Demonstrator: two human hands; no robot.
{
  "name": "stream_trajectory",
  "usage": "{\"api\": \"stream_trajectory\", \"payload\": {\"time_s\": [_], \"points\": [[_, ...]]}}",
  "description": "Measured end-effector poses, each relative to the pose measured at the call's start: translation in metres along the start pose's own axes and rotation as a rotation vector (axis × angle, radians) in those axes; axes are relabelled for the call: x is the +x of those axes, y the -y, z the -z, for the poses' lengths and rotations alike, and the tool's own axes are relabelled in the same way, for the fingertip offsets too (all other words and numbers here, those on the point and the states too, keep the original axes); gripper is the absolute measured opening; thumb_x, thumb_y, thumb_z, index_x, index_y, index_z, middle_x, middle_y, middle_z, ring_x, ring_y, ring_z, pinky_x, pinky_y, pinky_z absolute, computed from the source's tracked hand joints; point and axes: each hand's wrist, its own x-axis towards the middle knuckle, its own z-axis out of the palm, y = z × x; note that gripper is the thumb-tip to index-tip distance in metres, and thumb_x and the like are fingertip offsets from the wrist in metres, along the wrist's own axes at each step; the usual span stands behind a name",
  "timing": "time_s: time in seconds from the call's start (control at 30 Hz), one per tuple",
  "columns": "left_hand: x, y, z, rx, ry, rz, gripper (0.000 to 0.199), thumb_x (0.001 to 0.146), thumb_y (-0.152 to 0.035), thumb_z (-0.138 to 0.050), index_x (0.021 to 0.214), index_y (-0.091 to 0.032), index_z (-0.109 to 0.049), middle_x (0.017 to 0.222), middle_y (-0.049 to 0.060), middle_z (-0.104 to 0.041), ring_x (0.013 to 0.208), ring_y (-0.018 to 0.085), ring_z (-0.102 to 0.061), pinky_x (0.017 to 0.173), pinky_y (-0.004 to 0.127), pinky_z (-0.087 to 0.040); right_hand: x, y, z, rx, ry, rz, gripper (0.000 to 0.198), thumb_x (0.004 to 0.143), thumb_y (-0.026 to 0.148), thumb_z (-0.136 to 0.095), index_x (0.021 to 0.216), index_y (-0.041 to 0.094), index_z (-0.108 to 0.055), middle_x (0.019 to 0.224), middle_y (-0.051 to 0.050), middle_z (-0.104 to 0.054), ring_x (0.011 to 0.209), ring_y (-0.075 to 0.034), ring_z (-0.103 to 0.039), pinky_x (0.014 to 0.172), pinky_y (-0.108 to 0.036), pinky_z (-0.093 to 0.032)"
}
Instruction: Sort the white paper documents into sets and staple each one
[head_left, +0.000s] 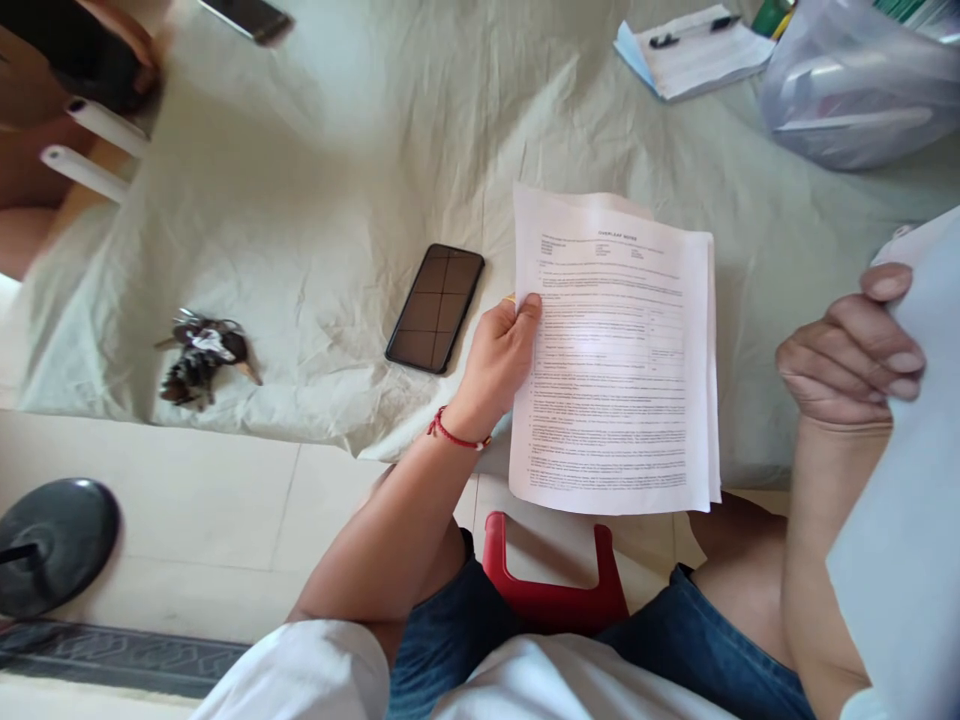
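Observation:
My left hand, with a red thread bracelet at its wrist, is closed on the left edge of a stack of printed papers. The thumb lies on the front page and the other fingers are behind it. Small text and a heading cover the top sheet. At the right, my right hand has its fingers curled against a white paper sheet that runs out of view. A black smartphone lies on the cloth just left of my left hand.
A pale green cloth covers the surface. On it lie keys, another phone, a pen on papers and a plastic bag. A red stool and a black round base are below.

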Motion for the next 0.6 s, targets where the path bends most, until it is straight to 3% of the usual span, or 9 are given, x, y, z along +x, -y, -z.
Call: {"api": "stream_trajectory", "payload": {"time_s": [0.2,0.33,0.43,0.5,0.6], "points": [[0.003,0.000,0.001,-0.115,0.083,0.019,0.040,0.105,-0.061,-0.078,0.107,-0.021,-0.082,0.108,0.011,-0.088,0.115,0.028,-0.083,0.098,0.037,-0.065,-0.006,0.004,0.002,0.151,-0.052,0.006,0.018,0.091,0.020,-0.085,0.086,0.023,-0.068,0.039,0.021,-0.026,0.021,0.004,0.006,0.025,-0.006,0.001],[0.003,-0.002,0.001,-0.173,0.107,0.039,0.041,0.105,-0.060,-0.078,0.114,-0.019,-0.083,0.115,0.013,-0.090,0.120,0.031,-0.085,0.106,0.043,-0.066,0.003,0.001,0.012,0.257,-0.048,0.027,0.024,0.097,0.016,-0.081,0.081,0.024,-0.065,0.035,0.021,-0.021,0.017,0.004,0.000,0.026,-0.003,-0.006],[0.002,-0.003,0.000,-0.165,0.110,0.052,0.043,0.104,-0.061,-0.079,0.116,-0.020,-0.082,0.118,0.013,-0.090,0.125,0.032,-0.084,0.109,0.044,-0.065,0.008,0.000,0.024,0.373,-0.020,0.019,0.023,0.105,0.018,-0.074,0.084,0.025,-0.066,0.035,0.019,-0.025,0.015,0.001,-0.013,0.025,-0.003,-0.011],[0.002,-0.003,0.000,-0.161,0.111,0.057,0.043,0.103,-0.061,-0.080,0.118,-0.020,-0.082,0.120,0.013,-0.090,0.128,0.032,-0.083,0.110,0.043,-0.064,0.009,0.002,0.034,0.507,0.047,-0.006,0.011,0.111,0.023,-0.067,0.105,0.025,-0.076,0.037,0.017,-0.032,0.016,-0.003,-0.027,0.024,-0.005,-0.016],[0.001,-0.004,-0.001,-0.166,0.122,0.055,0.041,0.104,-0.059,-0.079,0.117,-0.020,-0.082,0.123,0.013,-0.090,0.129,0.031,-0.083,0.113,0.043,-0.063,0.010,0.003,0.044,0.684,0.131,-0.043,0.037,0.116,0.026,-0.058,0.150,0.027,-0.074,0.038,0.015,-0.037,0.020,-0.008,-0.042,0.024,-0.009,-0.024]]}}
